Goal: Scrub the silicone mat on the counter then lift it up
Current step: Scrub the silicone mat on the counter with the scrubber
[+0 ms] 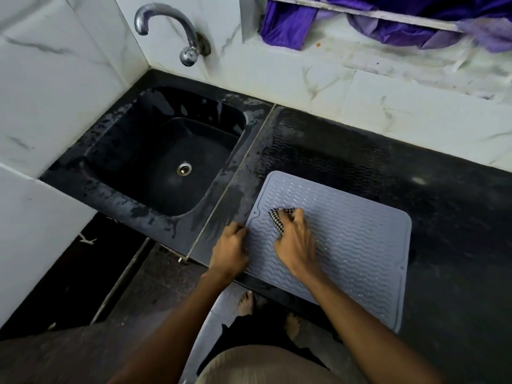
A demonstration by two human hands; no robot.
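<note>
Head view looked down on the black counter [415,195], with the grey silicone mat [360,245] lying flat on it near the front edge. The mat's near right corner hung a little past that front edge. Its ridged, wavy surface faced up, and its left side ran just beside the seam where the counter met the sink [116,195].

My right hand [295,239] lay on the left part of the mat, fingers curled down around a checked scrub pad [279,217], which pressed against the ridges. Only the far end and left side of the pad showed past my fingers. The hand looked slightly blurred.

My left hand [231,245] sat at the mat's left edge, close to the near left corner. Its fingers were bent and bunched against that edge; I could not tell whether they pinched the mat or only pushed on it to steady it.

Beyond the mat, toward the back edge of the counter, a wavy wet print [318,145] showed on the black stone. The sink was set into the left end of the counter, black and streaked with water, with a metal drain [184,169] in its floor. A curved metal tap [171,29] came out of the tiled wall above the sink's back corner. Purple cloth [291,26] lay bunched on the ledge above the back wall.
</note>
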